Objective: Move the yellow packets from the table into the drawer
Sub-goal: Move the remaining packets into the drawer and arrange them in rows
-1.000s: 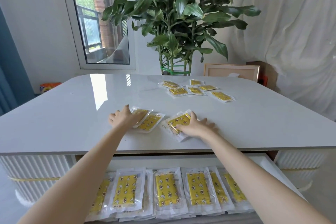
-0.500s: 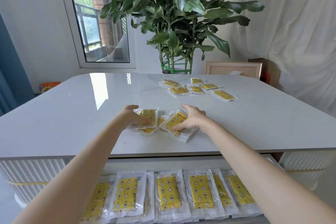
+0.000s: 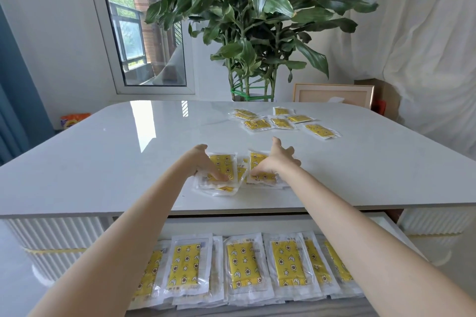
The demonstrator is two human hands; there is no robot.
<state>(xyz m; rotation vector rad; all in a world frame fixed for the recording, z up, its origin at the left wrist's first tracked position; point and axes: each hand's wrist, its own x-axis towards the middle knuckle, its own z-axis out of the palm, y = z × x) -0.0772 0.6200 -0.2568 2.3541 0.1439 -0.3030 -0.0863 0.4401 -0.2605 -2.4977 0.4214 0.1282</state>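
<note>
Mid-frame we bunch the near packets [image 3: 224,162] into one pile on the tabletop [image 3: 128,157], likely so they lift together. Our left hand [image 3: 203,165] clamps them, thumb on top, while our right hand [image 3: 275,159] presses in, fingers spread. Left fingertips are hidden. The far packets [image 3: 280,122] lie upper right. The open drawer [image 3: 231,222] below holds a row, its front cut off.

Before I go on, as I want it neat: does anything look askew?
The heap of packets between left hand and right hand overlaps crookedly near the front edge of the table, and the far packets lie scattered at odd angles. Nothing looks torn or spilled.
</note>
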